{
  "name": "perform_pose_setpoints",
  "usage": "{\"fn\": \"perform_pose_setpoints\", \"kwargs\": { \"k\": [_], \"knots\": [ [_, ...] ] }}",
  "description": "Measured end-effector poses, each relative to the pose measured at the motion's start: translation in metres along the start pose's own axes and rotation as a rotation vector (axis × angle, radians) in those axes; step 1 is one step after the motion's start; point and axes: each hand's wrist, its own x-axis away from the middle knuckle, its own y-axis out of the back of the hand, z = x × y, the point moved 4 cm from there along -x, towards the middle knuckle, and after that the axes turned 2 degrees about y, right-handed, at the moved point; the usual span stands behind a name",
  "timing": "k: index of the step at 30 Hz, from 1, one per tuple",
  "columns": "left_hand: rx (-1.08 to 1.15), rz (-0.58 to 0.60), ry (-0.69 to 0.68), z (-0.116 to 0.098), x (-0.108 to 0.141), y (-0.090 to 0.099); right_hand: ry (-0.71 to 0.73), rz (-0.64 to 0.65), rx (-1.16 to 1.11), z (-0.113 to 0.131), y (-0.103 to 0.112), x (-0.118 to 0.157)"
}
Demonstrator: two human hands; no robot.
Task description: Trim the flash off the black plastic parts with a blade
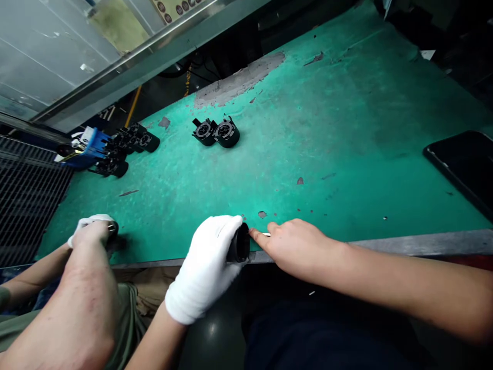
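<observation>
My left hand (pixel 206 267), in a white glove, is closed around a black hollow cylindrical plastic part (pixel 240 242) at the table's front edge. The part lies tilted, its open end facing right. My bare right hand (pixel 298 249) is curled, with the index finger stretched toward the rim of that opening. A thin pale sliver (pixel 266 234) shows by its fingers; what tool it belongs to, if any, is hidden in the hand. Further back, two black round plastic housings (pixel 226 132) with upright tabs stand side by side on the green table (pixel 308 154).
At left, a co-worker's gloved hand (pixel 90 223) holds a dark part, with their forearm beside mine. Several black housings (pixel 144 141) stand by a blue bin (pixel 90 146) at the back left. A dark flat panel (pixel 466 164) lies at the right edge. A metal rail runs behind.
</observation>
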Motion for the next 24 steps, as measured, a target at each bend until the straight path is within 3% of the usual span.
{"fn": "perform_pose_setpoints", "kwargs": {
  "k": [7, 16, 24],
  "knots": [
    [0.030, 0.009, 0.010, 0.001, -0.001, -0.002, 0.006, -0.020, 0.047, 0.004, -0.007, 0.003],
    [0.052, 0.038, 0.004, 0.001, -0.003, -0.002, 0.184, 0.098, 0.032, -0.009, 0.005, -0.009],
    [0.078, -0.042, 0.039, 0.007, 0.007, 0.004, 0.096, 0.034, -0.136, -0.019, 0.007, 0.006]
  ]
}}
